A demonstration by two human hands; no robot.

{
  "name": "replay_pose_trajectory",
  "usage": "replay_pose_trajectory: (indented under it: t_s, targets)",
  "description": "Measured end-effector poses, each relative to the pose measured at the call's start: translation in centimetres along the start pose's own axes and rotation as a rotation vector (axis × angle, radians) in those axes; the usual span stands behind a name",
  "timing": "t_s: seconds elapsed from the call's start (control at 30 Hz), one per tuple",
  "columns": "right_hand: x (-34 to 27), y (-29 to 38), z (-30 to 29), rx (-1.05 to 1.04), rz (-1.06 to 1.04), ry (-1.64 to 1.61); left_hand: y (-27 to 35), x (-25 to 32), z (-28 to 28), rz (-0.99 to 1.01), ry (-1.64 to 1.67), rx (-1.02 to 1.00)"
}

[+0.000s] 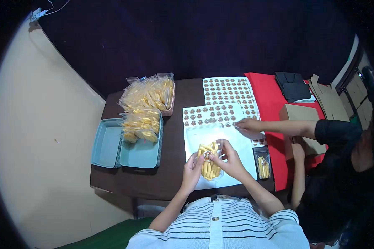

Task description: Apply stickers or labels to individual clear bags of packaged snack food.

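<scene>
A clear plastic bag of yellow stick-shaped snacks (208,171) is held over the white sheet near the table's front edge. My left hand (192,169) grips its left side. My right hand (232,162) holds the right side, its thumb against the round sticker (207,156) on the bag's front. Beneath and beyond lies the sheet of round stickers (219,113), some of its places bare. Another bag of snacks (263,166) with a round sticker lies to the right of the sheet.
Filled bags crowd a pink basket (168,112); more lie in a blue tray (140,157) beside a second blue tray (106,146). A second sticker sheet (227,90) lies behind. At right, a co-worker's hand (249,124) touches the stickers, near a cardboard box (302,112) and black paper bags (294,87).
</scene>
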State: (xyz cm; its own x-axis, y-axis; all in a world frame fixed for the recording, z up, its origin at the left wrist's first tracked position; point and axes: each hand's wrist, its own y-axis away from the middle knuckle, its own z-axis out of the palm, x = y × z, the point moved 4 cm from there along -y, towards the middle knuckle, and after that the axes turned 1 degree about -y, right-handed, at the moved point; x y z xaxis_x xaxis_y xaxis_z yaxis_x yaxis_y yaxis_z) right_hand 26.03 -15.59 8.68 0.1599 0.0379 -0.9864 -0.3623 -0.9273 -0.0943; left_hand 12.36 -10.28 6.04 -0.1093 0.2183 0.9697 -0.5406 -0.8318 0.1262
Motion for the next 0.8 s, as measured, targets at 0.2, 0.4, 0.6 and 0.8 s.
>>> replay_pose_trajectory:
  t_s: [0.2,0.4,0.6,0.8]
  targets:
    - [-0.9,0.6,0.0,-0.062,0.046,0.084,0.0,0.0,0.0,-0.004,-0.032,-0.025]
    - [-0.4,0.7,0.3,-0.004,0.011,0.044,0.0,0.4,0.2,0.051,-0.013,-0.064]
    - [0.8,0.2,0.3,-0.129,0.035,-0.248,-0.2,0.4,0.0,0.047,-0.039,-0.088]
    - [1.8,0.2,-0.2,-0.158,0.154,-0.472,-0.3,0.9,-0.1,-0.003,-0.004,-0.084]
